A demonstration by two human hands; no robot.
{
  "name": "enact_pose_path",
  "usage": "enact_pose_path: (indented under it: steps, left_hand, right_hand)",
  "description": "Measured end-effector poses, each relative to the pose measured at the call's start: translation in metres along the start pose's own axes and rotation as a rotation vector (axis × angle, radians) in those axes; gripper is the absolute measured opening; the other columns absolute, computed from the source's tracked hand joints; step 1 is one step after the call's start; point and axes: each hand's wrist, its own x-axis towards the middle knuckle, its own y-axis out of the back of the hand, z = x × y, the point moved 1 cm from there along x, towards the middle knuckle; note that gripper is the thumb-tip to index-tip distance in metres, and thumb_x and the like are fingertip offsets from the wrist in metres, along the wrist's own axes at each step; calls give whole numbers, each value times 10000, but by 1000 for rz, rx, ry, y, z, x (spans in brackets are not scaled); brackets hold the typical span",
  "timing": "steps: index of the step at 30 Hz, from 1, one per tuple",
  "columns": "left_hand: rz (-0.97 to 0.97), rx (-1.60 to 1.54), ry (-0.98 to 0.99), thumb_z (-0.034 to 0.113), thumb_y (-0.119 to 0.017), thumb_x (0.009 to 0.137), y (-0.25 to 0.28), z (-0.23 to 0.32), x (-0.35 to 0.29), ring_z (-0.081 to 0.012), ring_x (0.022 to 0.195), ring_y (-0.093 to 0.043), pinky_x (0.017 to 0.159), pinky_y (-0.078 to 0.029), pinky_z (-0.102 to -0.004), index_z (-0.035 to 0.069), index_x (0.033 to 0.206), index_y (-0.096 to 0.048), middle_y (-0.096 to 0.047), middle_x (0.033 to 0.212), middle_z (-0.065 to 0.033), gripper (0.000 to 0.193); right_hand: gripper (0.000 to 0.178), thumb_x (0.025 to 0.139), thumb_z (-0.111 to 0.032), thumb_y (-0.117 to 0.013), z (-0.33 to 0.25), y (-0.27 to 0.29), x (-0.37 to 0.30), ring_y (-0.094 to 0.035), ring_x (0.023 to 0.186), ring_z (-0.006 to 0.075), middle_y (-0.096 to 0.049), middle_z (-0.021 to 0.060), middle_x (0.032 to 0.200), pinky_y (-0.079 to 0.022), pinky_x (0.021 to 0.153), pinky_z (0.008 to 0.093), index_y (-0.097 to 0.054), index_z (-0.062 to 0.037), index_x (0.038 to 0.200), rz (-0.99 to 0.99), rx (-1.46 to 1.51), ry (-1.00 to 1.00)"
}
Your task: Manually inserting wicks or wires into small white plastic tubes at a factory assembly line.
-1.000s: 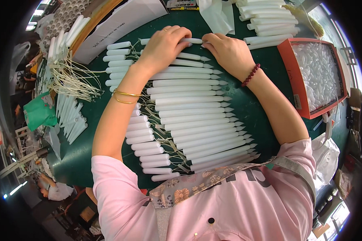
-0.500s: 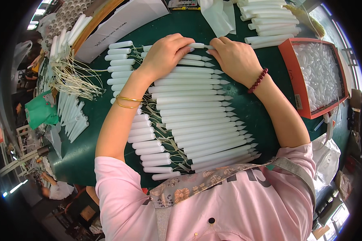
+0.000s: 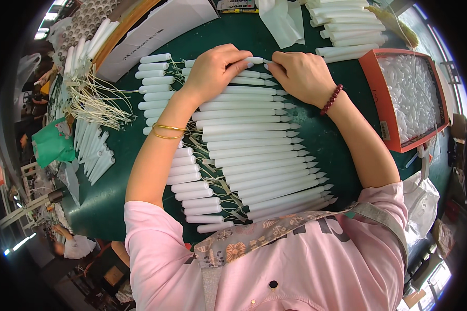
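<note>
My left hand (image 3: 218, 67) is closed around a white candle-shaped tube (image 3: 255, 60) at the far end of a row. The fingertips of my right hand (image 3: 302, 76) are pinched at that tube's right end, around a small pointed tip that they mostly hide. Below my hands lies a row of white LED candles (image 3: 254, 141), side by side, with flame-shaped tips (image 3: 299, 147) pointing right. Thin wires (image 3: 208, 165) join their left ends to shorter white cylinders (image 3: 184, 178). My left forearm passes over part of the cylinder column.
An orange-red box (image 3: 376, 98) full of translucent flame tips (image 3: 407, 96) stands at the right. White tubes (image 3: 350, 26) are piled at the far right. Wired tubes (image 3: 96, 103) and a green bag (image 3: 53, 141) lie left. A white carton (image 3: 150, 39) and plastic sheet (image 3: 283, 23) are at the back.
My right hand has shifted slightly down and to the left, its fingers still at the tube's tip. My left hand keeps its grip almost unmoved.
</note>
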Motion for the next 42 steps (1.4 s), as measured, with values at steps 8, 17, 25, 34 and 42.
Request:
enact_pose_path:
  steps: [8, 17, 25, 34, 42]
  left_hand:
    - [-12, -32, 8, 224, -710, 997, 0, -3, 0, -222, 765, -600, 698, -493, -335, 47, 1112, -768, -646, 856, -59, 220]
    - [-5, -42, -22, 215, -699, 1013, -1, -6, -3, -181, 725, -557, 677, -462, -304, 22, 1127, -750, -594, 830, -49, 229]
    - [-28, -42, 79, 302, -701, 987, 0, -10, -1, -263, 813, -650, 712, -514, -362, 93, 1080, -791, -685, 857, -50, 245]
    - [-25, -41, 47, 225, -681, 1023, -5, -7, 7, -177, 737, -580, 694, -473, -301, 0, 1166, -738, -620, 839, -55, 272]
    - [192, 211, 57, 189, -687, 974, 54, 42, -66, -357, 1440, -466, 1201, -364, -449, 122, 1435, -639, -518, 1554, -141, 467]
  right_hand:
    - [319, 1038, -342, -616, 2, -3, -1, -654, 701, 371, -688, 133, 768, -510, 626, 458, -659, -59, 896, 39, 34, 63]
    - [350, 1032, -364, -618, 1, -3, 2, -683, 694, 360, -698, 123, 723, -533, 628, 466, -704, -67, 869, 14, 25, 26]
    - [287, 1019, -312, -644, 10, 1, 22, -680, 750, 352, -701, 117, 804, -527, 673, 447, -665, -53, 898, -27, -197, 285]
    - [303, 1033, -341, -631, 19, 11, 34, -697, 776, 348, -696, 109, 825, -549, 705, 442, -664, -48, 965, -45, -259, 375]
    - [550, 873, -312, -772, -91, 61, -55, -594, 1189, 307, -611, 106, 1255, -478, 961, 449, -625, -114, 1365, -38, -166, 286]
